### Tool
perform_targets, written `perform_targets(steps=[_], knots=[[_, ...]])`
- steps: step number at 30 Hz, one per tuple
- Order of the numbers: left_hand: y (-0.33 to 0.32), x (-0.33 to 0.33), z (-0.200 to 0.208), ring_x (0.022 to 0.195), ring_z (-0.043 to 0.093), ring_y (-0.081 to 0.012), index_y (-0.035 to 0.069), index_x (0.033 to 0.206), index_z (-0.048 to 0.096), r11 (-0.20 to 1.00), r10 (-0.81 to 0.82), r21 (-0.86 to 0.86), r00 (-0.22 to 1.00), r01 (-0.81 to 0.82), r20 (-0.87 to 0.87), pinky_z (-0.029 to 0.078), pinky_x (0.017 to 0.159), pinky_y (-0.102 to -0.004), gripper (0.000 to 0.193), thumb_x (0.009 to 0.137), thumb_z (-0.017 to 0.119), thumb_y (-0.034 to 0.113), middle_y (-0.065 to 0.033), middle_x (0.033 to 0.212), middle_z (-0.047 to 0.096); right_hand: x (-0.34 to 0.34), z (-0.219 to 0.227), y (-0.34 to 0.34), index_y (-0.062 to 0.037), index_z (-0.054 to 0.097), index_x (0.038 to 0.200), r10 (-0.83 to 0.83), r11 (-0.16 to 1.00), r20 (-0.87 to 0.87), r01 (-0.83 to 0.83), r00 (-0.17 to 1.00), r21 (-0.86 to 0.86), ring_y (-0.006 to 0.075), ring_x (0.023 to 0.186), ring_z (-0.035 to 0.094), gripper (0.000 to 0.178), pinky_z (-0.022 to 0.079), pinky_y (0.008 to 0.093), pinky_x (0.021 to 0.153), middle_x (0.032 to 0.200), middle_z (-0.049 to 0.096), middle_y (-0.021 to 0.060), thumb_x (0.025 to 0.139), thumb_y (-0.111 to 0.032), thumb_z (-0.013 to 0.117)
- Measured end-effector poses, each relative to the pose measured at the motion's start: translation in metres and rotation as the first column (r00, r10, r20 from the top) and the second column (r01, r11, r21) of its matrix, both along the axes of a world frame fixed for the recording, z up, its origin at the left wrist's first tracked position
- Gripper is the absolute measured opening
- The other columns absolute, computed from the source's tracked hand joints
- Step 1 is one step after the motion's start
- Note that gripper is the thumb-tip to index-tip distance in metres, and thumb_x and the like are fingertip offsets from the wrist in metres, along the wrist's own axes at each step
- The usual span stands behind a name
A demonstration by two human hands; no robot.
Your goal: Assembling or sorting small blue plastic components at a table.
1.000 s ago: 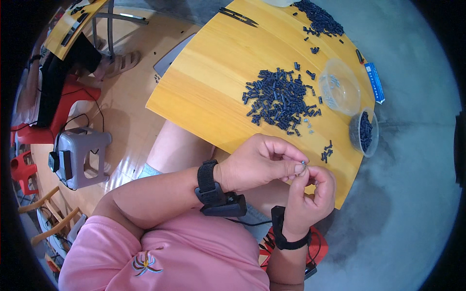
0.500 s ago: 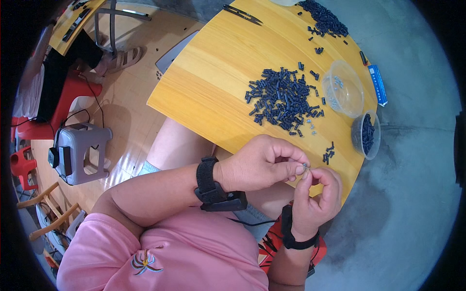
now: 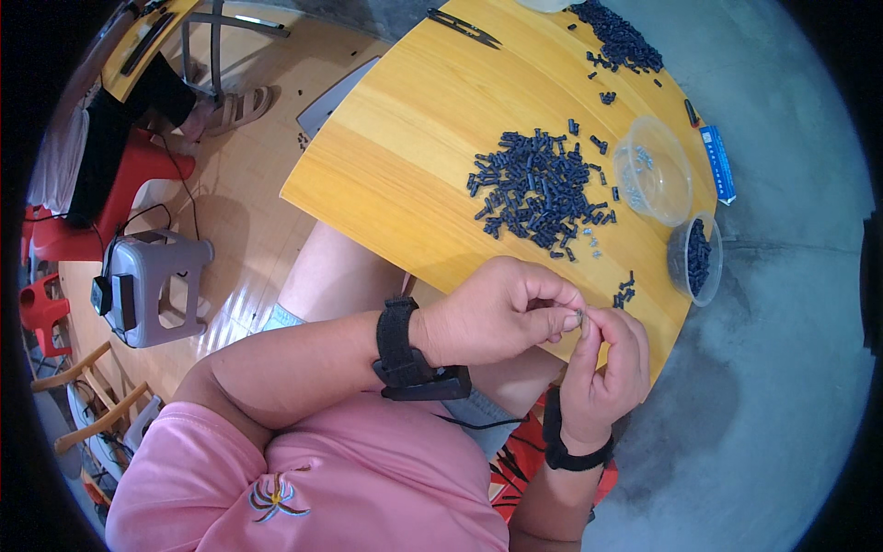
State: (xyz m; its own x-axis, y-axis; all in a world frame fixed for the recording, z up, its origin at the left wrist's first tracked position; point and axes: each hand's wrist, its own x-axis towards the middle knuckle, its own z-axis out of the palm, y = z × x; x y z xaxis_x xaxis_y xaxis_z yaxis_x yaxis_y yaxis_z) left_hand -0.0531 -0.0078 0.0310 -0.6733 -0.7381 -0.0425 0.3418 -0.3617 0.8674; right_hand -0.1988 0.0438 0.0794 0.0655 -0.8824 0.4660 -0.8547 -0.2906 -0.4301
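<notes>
My left hand (image 3: 501,311) and my right hand (image 3: 611,370) meet over the table's near right edge, their fingertips nearly touching. Thumb and forefinger of each are pinched together around a tiny piece, mostly hidden by the fingers, whose kind I cannot make out. Beyond my hands lies a large heap of small black screw-like parts (image 3: 535,189). A few similar black parts (image 3: 624,291) lie apart, close to my right hand. Several tiny silvery pieces (image 3: 593,243) are scattered at the heap's near right side.
A clear round tub (image 3: 655,173) with small silvery pieces stands right of the heap. A smaller tub (image 3: 679,261) of black parts sits at the edge. Farther off are another black heap (image 3: 618,37), black thread snips (image 3: 464,28) and a blue packet (image 3: 717,164). A person sits at left.
My right hand has shifted slightly, its fingertips closing in on the left ones so the tiny piece is more covered. The left hand has barely moved.
</notes>
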Motion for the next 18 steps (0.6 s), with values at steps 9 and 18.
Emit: perform_targets(steps=[9, 18], knots=[[0.004, -0.002, 0.001, 0.068, 0.057, -0.0088, -0.004, 0.099, 0.063, 0.956, 0.219, -0.218, 0.971, -0.195, 0.092, 0.047, 0.063, -0.0236, 0.018, 0.09, 0.059, 0.011, -0.0061, 0.077, 0.063, 0.013, -0.005, 0.001, -0.0001, 0.06, 0.09, -0.142, 0.987, 0.14, 0.128, 0.98, 0.102, 0.0276, 0.074, 0.059, 0.007, 0.047, 0.0346, 0.069, 0.082, 0.061, 0.013, 0.083, 0.001, 0.06], [-0.003, 0.002, -0.004, 0.074, 0.058, -0.0052, 0.001, 0.101, 0.065, 0.94, -0.025, 0.341, 1.0, 0.029, -0.014, 0.049, 0.068, -0.02, 0.02, 0.093, 0.058, 0.018, -0.0021, 0.087, 0.066, 0.007, -0.008, 0.002, 0.0004, 0.063, 0.093, -0.118, 0.98, 0.332, 0.056, 0.936, 0.191, 0.021, 0.07, 0.06, 0.011, 0.047, 0.0286, 0.064, 0.081, 0.061, 0.0118, 0.082, 0.001, 0.061]])
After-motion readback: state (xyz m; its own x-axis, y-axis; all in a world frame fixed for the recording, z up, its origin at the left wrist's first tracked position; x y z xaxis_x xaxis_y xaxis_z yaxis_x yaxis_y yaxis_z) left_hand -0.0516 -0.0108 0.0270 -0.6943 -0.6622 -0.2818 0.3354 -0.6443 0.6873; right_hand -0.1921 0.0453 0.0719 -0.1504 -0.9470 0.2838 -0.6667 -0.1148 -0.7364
